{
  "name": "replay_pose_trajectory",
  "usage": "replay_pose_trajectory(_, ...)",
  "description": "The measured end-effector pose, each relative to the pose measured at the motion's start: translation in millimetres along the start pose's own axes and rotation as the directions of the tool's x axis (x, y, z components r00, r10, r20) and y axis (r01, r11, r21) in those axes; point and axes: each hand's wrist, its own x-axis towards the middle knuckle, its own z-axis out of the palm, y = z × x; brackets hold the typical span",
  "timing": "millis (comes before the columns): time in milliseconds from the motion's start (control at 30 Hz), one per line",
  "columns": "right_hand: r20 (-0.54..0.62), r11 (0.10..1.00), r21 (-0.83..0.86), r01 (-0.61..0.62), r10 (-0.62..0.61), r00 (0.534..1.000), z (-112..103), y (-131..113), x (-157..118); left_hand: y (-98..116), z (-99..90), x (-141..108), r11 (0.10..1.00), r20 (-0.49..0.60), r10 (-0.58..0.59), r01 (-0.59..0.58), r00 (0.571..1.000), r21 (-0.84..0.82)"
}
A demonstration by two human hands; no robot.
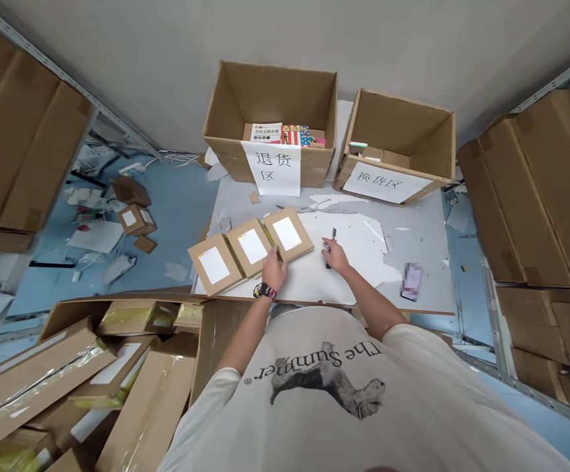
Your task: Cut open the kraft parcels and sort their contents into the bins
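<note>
**Q: What do the hands have hold of?**

A: The left hand (275, 270), with a watch (264, 291) on its wrist, is laid with curled fingers at the seam between two of three cardboard mailers (252, 246); whether a mailer is gripped cannot be told. The right hand (336, 254) is closed around a slim dark tool (332, 248), whose kind cannot be made out.

**Q: Where are the mailers?**

A: They are lined up edge to edge on a white counter (412, 223), just beside the right hand. A white label is stuck on each.

**Q: What is placed around them?**

A: Two open cartons are stood at the far edge of the counter, each marked by a Chinese sign (271, 167). Books (281, 134) are seen in the carton on the left (269, 98). A pixelated phone (411, 280) is lying on the counter. Taped parcels (43, 373) are heaped at lower left, and cartons are stacked on shelves (525, 387) on both sides.
</note>
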Motion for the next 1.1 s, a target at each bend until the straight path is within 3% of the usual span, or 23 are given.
replay_pose_trajectory(100,0.027,0.996,0.086,-0.003,0.0,1.0,9,-7,5,14,27.2,9,0.998,-0.04,-0.026,0.029,0.999,0.064)
replay_pose_trajectory(233,0.124,0.987,0.161,0.022,-0.042,0.991,19,-17,6,23,47.7,14,0.986,-0.111,-0.094,0.108,0.989,0.128)
replay_pose_trajectory(367,0.203,0.986,0.158,0.058,-0.09,0.975,21,-15,5,26,55.3,11,0.979,-0.136,-0.12,0.14,0.983,0.15)
replay_pose_trajectory(533,0.193,0.98,0.187,0.069,-0.105,0.976,12,3,6,26,58.6,-10,0.985,-0.142,-0.065,0.086,0.988,0.149)
replay_pose_trajectory(633,0.216,0.991,0.134,0.015,-0.044,0.975,4,19,1,26,59.2,-26,0.986,-0.143,-0.1,0.118,0.985,0.118)
replay_pose_trajectory(833,0.193,0.991,0.065,-0.116,0.102,0.976,-7,49,-27,25,63.2,-39,0.953,-0.024,-0.301,0.301,0.953,0.039)
replay_pose_trajectory(967,0.081,0.983,0.138,-0.118,0.108,0.991,-10,56,-37,28,76.6,-35,0.942,0.074,-0.324,0.314,0.943,0.117)
replay_pose_trajectory(1100,0.039,0.968,0.237,-0.083,0.076,0.996,-14,56,-37,34,97.6,-29,0.941,0.136,-0.334,0.338,0.933,-0.004)
